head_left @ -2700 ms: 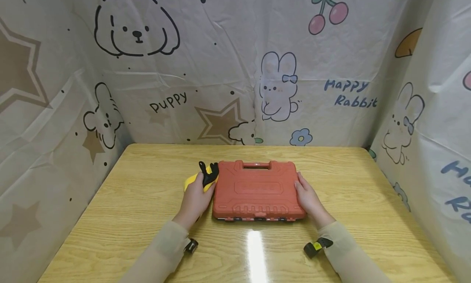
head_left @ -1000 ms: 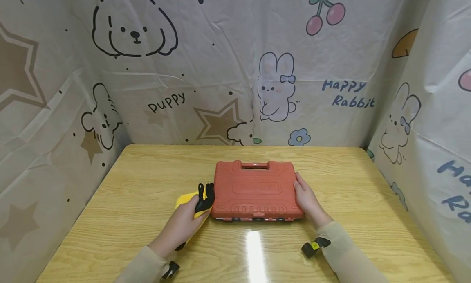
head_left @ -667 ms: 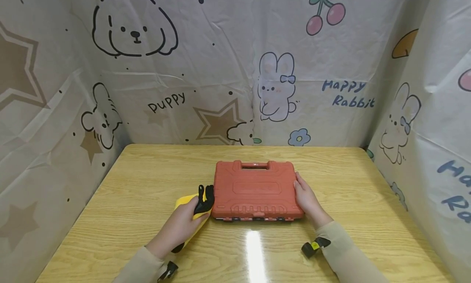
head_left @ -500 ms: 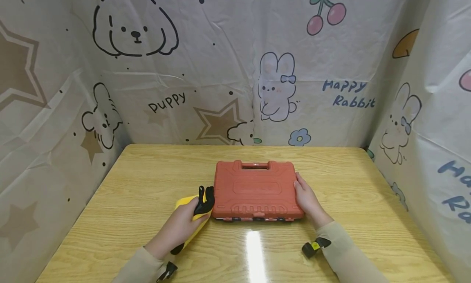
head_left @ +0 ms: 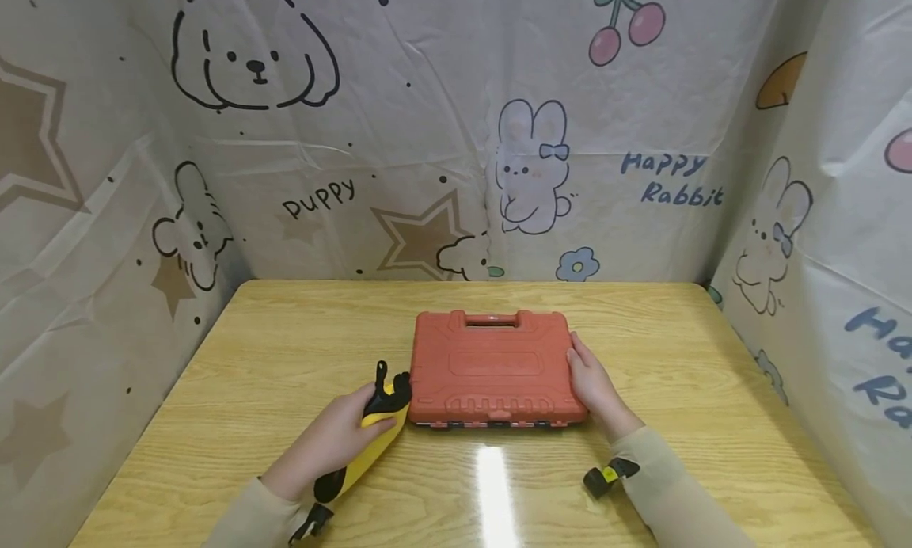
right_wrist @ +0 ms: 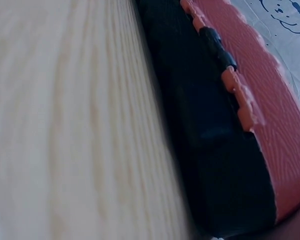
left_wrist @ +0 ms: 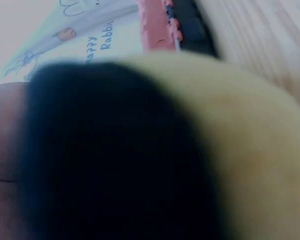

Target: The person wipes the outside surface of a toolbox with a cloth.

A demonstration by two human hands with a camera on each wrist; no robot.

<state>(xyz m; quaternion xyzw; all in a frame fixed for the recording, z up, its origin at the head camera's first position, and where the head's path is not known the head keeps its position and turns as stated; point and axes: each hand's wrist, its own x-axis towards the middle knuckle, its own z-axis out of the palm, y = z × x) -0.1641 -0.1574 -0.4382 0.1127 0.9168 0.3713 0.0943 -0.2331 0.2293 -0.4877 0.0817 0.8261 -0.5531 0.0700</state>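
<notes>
Yellow object [head_left: 372, 454], blurry close up, partly behind left grip [head_left: 333, 434] around it, right grip [head_left: 595, 386] straight against red case [head_left: 496, 363]

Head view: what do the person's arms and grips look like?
Left grip and right grip: no gloves. Long plain beige sleeves. Black wrist camera on the right, with a yellow patch; black device at the left wrist. No cables visible.
</notes>
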